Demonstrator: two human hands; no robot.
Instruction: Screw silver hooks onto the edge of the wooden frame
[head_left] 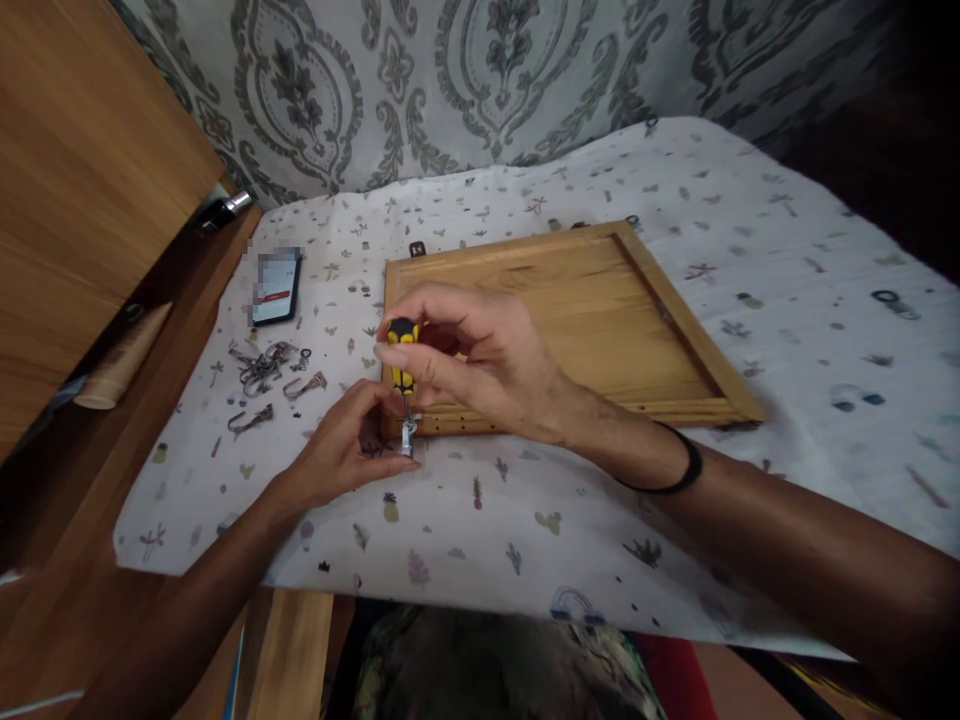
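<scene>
While the left hand (341,452) pinched a hook (409,437) at the board's (577,320) near left corner, the right hand (484,362) gripped a screwdriver (403,358) upright on it; the edge's holes looked unfilled, spare hooks (262,375) lying by the cloth's (525,520) left edge.

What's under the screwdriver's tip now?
A small metal fitting, held by the left hand at the near edge of the wooden board. Any screw is hidden; the right hand grips the screwdriver.

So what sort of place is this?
Probably a home, not a workshop: printed cloth underneath, patterned curtain behind, phone by loose hooks. The right hand holds a screwdriver, the left hand a metal fitting.
</scene>
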